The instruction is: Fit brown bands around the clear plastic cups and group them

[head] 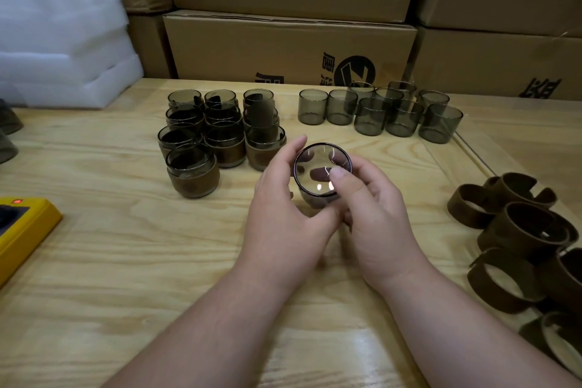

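Above the counter your left hand and right hand both curl around 1 clear cup. Banded cups crowd left, loose bands right. Carton print is unreadable.

A packing or warehouse workspace, stacked cardboard cartons lining the back wall, white foam sheets piling at left, batches of cups sitting on a wooden worktable

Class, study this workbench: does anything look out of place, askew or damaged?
Mostly orderly. In the banded cups, the back-right stack has a band standing crooked inside. The loose brown bands lie in a jumbled heap. No visible damage.
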Available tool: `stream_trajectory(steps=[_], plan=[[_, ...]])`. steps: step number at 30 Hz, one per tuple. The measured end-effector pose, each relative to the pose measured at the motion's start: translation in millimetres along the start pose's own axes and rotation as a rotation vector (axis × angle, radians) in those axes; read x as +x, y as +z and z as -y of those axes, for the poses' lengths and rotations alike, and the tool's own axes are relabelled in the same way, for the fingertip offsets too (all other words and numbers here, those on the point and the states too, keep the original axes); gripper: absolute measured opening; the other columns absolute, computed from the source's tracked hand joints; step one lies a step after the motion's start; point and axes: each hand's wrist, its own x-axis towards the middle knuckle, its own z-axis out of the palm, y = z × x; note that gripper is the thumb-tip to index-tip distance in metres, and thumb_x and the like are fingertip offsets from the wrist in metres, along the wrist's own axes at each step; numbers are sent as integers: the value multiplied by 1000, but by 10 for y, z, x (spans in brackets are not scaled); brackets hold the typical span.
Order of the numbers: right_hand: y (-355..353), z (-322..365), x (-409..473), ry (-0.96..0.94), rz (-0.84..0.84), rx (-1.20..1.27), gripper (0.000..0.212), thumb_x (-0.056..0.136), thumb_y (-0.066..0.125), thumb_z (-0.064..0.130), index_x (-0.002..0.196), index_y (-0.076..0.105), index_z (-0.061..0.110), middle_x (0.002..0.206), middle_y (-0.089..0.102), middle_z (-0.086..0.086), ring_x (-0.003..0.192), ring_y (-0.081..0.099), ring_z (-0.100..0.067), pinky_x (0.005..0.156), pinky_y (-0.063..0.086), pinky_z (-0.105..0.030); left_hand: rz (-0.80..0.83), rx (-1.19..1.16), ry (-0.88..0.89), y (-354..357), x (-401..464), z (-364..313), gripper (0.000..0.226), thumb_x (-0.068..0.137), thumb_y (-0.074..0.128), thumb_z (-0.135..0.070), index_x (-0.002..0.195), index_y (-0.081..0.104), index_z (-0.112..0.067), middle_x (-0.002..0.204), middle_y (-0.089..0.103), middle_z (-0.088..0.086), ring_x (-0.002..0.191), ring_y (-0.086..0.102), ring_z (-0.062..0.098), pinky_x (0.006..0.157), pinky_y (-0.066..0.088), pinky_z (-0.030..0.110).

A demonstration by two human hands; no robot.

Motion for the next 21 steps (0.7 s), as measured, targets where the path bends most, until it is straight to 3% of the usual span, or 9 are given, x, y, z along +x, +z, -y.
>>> stream_trajectory(steps=[6, 10, 12, 15, 18, 21], plan=[[-6, 3, 10, 4, 34, 10, 43, 85, 61, 21, 124, 65, 5, 116, 74, -17, 113, 68, -40, 100, 55, -52, 36, -98, -10, -12, 26, -35, 56, 71, 80, -22, 117, 61, -49, 115, 70, -26, 110, 65, -1, 88, 51, 16], [-2, -15, 10, -16, 107, -37, 48, 80, 66, 15, 128, 62, 11, 114, 75, -5, 109, 70, -22, 92, 56, -32, 30, -100, -25, -24, 41, -21, 60, 71, 82, -26, 123, 61, -47, 116, 71, -21, 110, 65, 1, 82, 47, 11], [3, -26, 8, -32, 133, -82, 49, 78, 69, 15, 127, 62, 16, 113, 74, -1, 105, 70, -14, 89, 54, -27, 27, -103, -24, -30, 49, -11, 62, 71, 85, -29, 124, 60, -49, 117, 71, -19, 112, 66, 4, 86, 51, 18], [17, -30, 2, -57, 122, -130, 47, 76, 72, 16, 121, 63, 22, 108, 75, 4, 100, 71, -8, 85, 53, -21, 42, -99, -44, -28, 60, -3, 65, 72, 86, -29, 124, 58, -55, 122, 71, -13, 114, 68, 13, 96, 56, 39], [41, -32, -14, -66, 102, -157, 49, 74, 76, 18, 121, 64, 19, 106, 75, 4, 94, 72, -8, 80, 54, -21, 70, -65, -57, -18, 61, 23, 72, 76, 84, -16, 127, 54, -57, 128, 67, -10, 118, 67, 21, 101, 55, 42], [43, -37, -14, -70, 56, -173, 51, 70, 81, 24, 117, 64, 19, 102, 74, 12, 90, 71, -2, 77, 52, -16, 78, -5, -21, -12, 43, 21, 70, 77, 72, -10, 124, 54, -59, 131, 59, -25, 124, 62, 19, 103, 53, 41]])
